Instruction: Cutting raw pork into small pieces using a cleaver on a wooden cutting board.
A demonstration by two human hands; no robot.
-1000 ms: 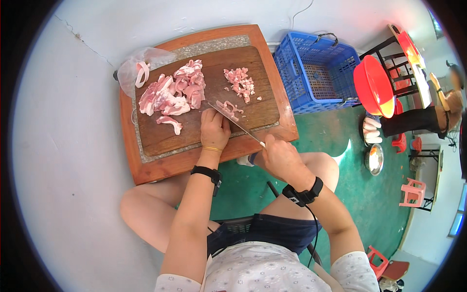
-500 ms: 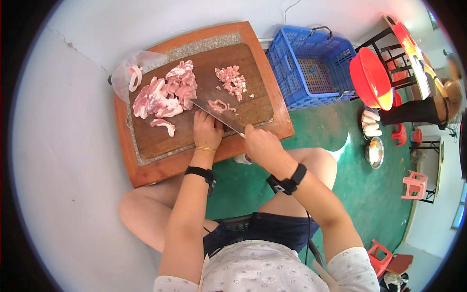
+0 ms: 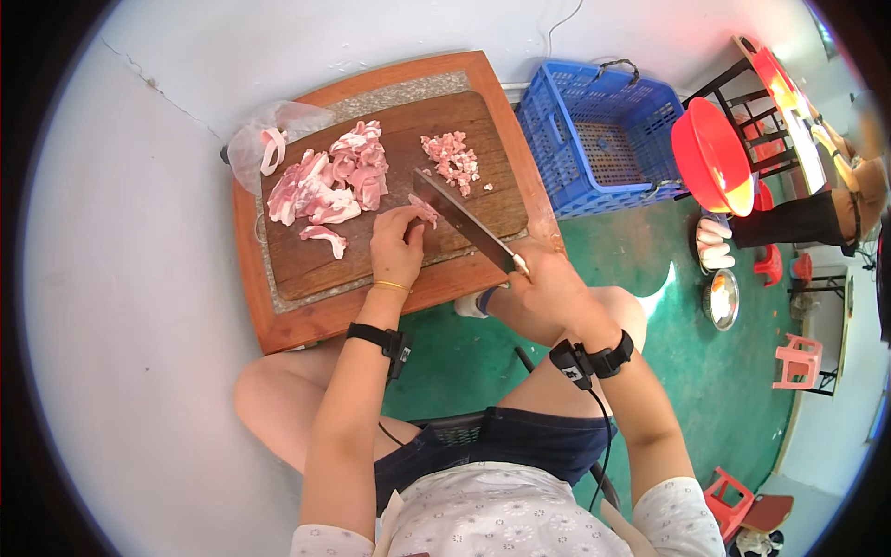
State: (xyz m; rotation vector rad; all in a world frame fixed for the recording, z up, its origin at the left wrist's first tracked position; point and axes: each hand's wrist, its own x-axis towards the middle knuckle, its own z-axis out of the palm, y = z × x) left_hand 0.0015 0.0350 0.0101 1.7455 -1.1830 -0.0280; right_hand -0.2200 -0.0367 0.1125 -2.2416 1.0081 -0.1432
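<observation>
My right hand grips the handle of a kitchen knife, its blade slanting up and left over the board. My left hand is closed, its curled fingertips on a small strip of raw meat just left of the blade. A pile of larger pink and white raw meat slices lies on the left half of the wooden cutting board. Diced meat is heaped at the right, beyond the knife tip. One loose meat piece rests below the larger pile.
The board lies on a wood-framed table by a white wall. A clear plastic bag sits at its far left corner. A blue crate stands right of the table, with a red basin beyond. Another person is at far right.
The knife and my right hand have moved right, away from the large meat pile. My left fingers now touch the small strip, which lies left of the blade.
</observation>
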